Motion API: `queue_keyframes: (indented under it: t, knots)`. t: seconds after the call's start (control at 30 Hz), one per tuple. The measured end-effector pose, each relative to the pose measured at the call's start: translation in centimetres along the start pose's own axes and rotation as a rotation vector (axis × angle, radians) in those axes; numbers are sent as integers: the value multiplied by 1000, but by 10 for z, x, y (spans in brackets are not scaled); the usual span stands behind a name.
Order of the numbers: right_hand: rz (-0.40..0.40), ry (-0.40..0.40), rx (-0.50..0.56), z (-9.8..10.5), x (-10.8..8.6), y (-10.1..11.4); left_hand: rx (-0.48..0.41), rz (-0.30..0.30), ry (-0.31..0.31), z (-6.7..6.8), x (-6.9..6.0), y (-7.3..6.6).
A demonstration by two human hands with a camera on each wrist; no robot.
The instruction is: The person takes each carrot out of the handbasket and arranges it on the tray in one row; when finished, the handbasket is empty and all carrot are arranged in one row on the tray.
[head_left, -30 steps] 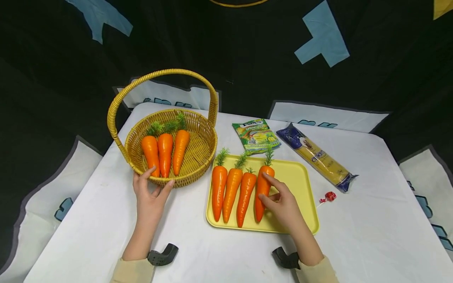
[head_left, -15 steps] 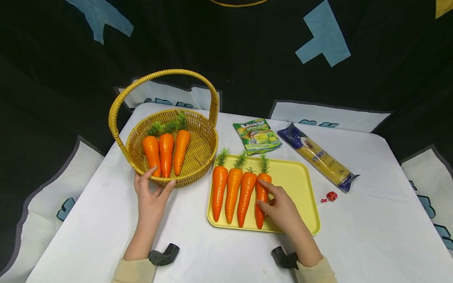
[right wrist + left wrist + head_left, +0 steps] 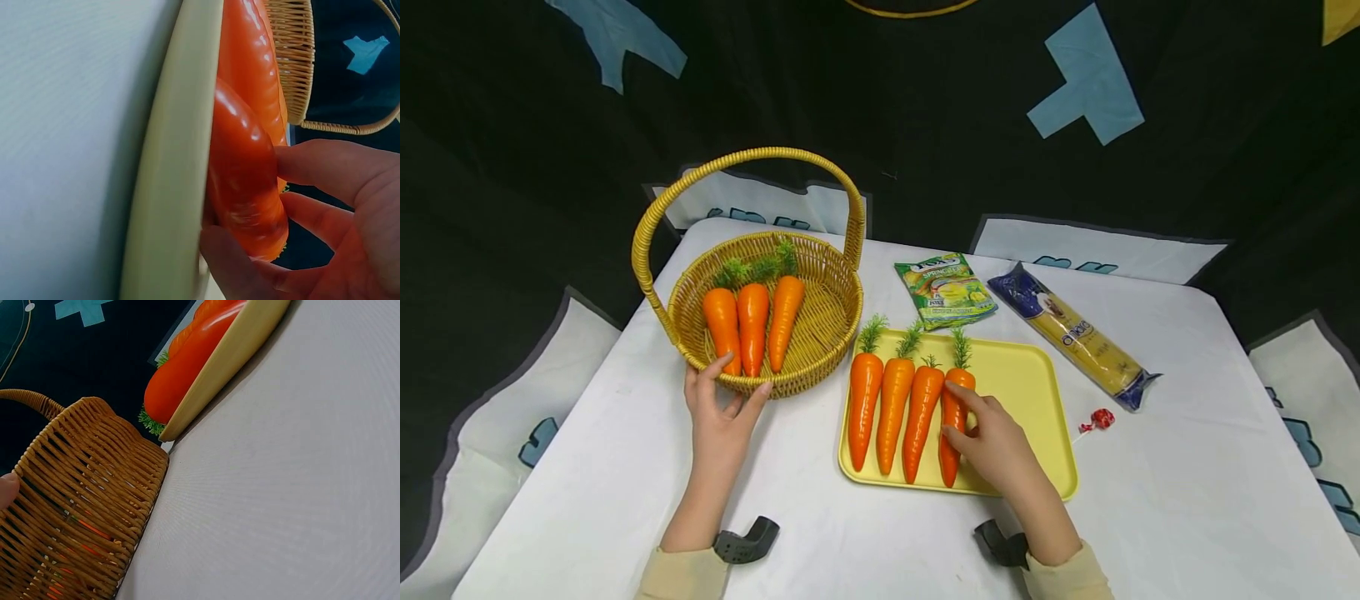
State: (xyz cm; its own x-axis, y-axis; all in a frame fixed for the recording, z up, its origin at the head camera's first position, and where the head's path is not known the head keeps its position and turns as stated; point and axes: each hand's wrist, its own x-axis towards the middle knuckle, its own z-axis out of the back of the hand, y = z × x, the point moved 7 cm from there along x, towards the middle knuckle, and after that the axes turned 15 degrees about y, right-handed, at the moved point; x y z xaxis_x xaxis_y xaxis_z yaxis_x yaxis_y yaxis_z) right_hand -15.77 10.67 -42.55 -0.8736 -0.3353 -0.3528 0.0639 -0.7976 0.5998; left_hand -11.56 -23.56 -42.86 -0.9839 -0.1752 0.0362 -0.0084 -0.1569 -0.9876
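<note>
From where I stood, the work looked partway through: four carrots [image 3: 894, 408] lay side by side in a row on the tray [image 3: 1022, 387], tips toward the person and leafy tops away, while three more carrots [image 3: 752, 325] lay together in the basket [image 3: 805, 381], toward its left side. I counted the first three of the row as done, since no hand was on them. The end carrot [image 3: 953, 413], rightmost of the four, seemed the one being settled, for the right hand [image 3: 996, 446] had its thumb and fingers about it in a narrow hold; it lay roughly in line with its neighbours, its leaves near the tray's far edge. The three in the basket, by my reckoning, were what remained outside the row. The left hand [image 3: 718, 417] gripped the near rim of the basket, a finger over the edge and the thumb against the outside, the grip narrow. Beyond the tray lay a candy bag [image 3: 946, 292], with a pasta packet [image 3: 1071, 335] beside it, and near the tray's right edge a lollipop [image 3: 1102, 418], none of them touched by either hand.
</note>
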Motion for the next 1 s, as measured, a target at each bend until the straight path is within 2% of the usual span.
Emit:
queue_keyframes:
  t: [0.23,0.4,0.6,0.73,0.83,1.0]
  knots:
    - [21,-8,-15,5,-4,3,-7,-9,10,-5,-6,-22]
    - [18,-18,-46,13,-5,6,-8,-9,12,-5,-7,-24]
    - [46,-74,-44,32,-6,15,-8,-8,9,-4,-7,-25]
    - [112,-88,11,43,-2,25,-6,-36,5,-4,-8,-29]
    - [158,-72,93,48,7,34,-9,-55,1,-5,-8,-31]
    - [206,-41,232,52,23,49,-19,-51,2,-3,-5,-22]
